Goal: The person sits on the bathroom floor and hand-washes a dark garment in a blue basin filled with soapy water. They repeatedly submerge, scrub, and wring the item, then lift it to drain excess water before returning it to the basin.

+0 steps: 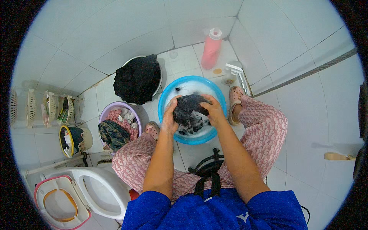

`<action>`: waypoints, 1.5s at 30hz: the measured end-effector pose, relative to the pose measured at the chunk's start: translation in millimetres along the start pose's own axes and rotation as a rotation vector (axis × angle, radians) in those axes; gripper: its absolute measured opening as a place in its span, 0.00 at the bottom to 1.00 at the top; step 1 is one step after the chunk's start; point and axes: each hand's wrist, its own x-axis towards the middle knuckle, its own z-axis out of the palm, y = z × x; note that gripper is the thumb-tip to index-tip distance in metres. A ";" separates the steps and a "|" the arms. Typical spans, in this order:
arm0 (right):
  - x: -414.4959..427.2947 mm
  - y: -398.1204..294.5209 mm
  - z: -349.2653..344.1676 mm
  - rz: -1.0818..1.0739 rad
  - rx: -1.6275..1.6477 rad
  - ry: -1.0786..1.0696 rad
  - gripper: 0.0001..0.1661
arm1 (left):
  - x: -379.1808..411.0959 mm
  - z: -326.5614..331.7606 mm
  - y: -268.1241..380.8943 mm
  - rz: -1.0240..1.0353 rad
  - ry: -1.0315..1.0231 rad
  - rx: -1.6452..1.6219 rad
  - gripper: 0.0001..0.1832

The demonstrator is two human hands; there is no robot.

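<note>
A wet black cloth garment [188, 110] is bunched up over a blue plastic basin [163, 100] on the tiled floor. My left hand [170, 116] grips its left side, and my right hand [214, 110] holds it from the right with the fingers spread over the fabric. White suds [198, 85] fill the basin around the cloth. The garment's lower part lies in the foam, so its full shape is hidden.
Black fabric [138, 79] heaps over a basin at the upper left. Below it, a purple basin [140, 123] holds clothes. A pink bottle [212, 51] and a shower head [234, 69] lie beyond. A waste bin [83, 140] and toilet [119, 187] stand left.
</note>
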 end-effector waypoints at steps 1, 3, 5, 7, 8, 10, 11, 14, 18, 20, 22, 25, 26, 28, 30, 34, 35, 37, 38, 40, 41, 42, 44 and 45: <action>-0.6 0.8 9.6 -0.096 0.000 0.048 0.20 | -1.7 4.7 -2.4 -0.057 0.062 -0.021 0.18; 1.0 14.2 10.4 -0.378 -0.388 0.060 0.17 | 1.3 10.2 -2.8 -0.157 0.107 -0.065 0.18; -22.0 4.3 41.1 -0.768 -0.858 0.043 0.14 | 7.6 -6.2 -6.7 -0.233 0.110 -0.130 0.18; -53.0 1.6 80.6 -0.569 -1.008 -0.053 0.09 | 20.4 -58.4 -21.8 -0.194 -0.355 -0.380 0.19; -57.5 5.4 85.3 -0.591 -1.179 -0.063 0.12 | 21.8 -58.4 -36.0 -0.160 -0.279 -0.391 0.19; -23.1 2.9 70.8 -0.380 -1.227 0.180 0.13 | 7.8 -18.3 -55.0 -0.153 -0.081 -0.312 0.18; 2.0 0.4 58.7 -0.282 -1.239 0.306 0.14 | -3.3 14.3 -49.0 -0.169 0.028 -0.216 0.18; 13.3 10.7 52.3 -0.677 -1.079 0.324 0.12 | 4.7 3.9 -42.6 -0.159 -0.022 -0.166 0.19; -48.6 29.5 85.6 -0.688 -1.022 -0.006 0.13 | 24.3 -58.7 -32.9 -0.158 -0.287 -0.407 0.17; -34.5 50.9 73.4 -0.798 -1.004 0.144 0.15 | 8.1 -13.2 -24.0 -0.199 0.025 -0.211 0.14; 6.9 34.7 50.6 -0.585 -1.009 0.341 0.16 | -10.5 23.1 -42.0 -0.085 0.167 -0.211 0.12; 6.1 25.3 55.2 -0.603 -1.102 0.417 0.18 | -1.4 10.8 -45.3 -0.106 0.108 -0.128 0.17; -11.4 28.8 65.6 -0.609 -0.937 0.354 0.20 | 1.8 0.3 -41.7 -0.134 0.086 -0.269 0.14; -42.3 40.3 83.1 -0.689 -0.908 0.202 0.19 | 1.5 -8.9 -26.5 -0.095 0.002 -0.333 0.11; -51.8 45.9 91.0 -0.705 -0.904 0.155 0.19 | 11.3 -42.2 -34.1 0.011 -0.181 -0.335 0.12; 7.0 32.8 35.5 -0.478 -1.004 0.409 0.21 | -8.8 25.2 -29.6 -0.027 0.165 -0.114 0.20; 4.7 33.0 29.5 -0.475 -0.977 0.489 0.24 | -14.0 31.9 -22.0 -0.035 0.133 -0.102 0.20; 4.9 40.6 0.0 -0.166 -0.837 0.296 0.23 | -10.9 21.4 -9.1 -0.077 0.103 -0.133 0.24; -1.6 48.5 0.8 -0.050 -0.558 0.279 0.24 | -4.2 8.2 -5.4 -0.104 0.072 -0.199 0.24; -34.7 33.4 21.0 0.196 -0.005 0.249 0.33 | 1.0 4.4 -2.6 -0.123 0.069 -0.223 0.24; -48.2 17.6 23.8 0.232 0.064 0.029 0.44 | -2.6 13.4 0.5 -0.115 0.093 -0.171 0.24; -47.9 14.7 28.3 0.134 -0.037 0.054 0.45 | -4.9 19.1 3.2 -0.106 0.114 -0.113 0.24; -38.5 6.6 30.0 -0.072 -0.247 0.089 0.37 | -3.5 17.8 1.6 -0.105 0.156 -0.027 0.24; -32.3 0.8 33.4 -0.147 -0.298 0.114 0.27 | -2.7 15.1 1.9 -0.097 0.179 0.013 0.25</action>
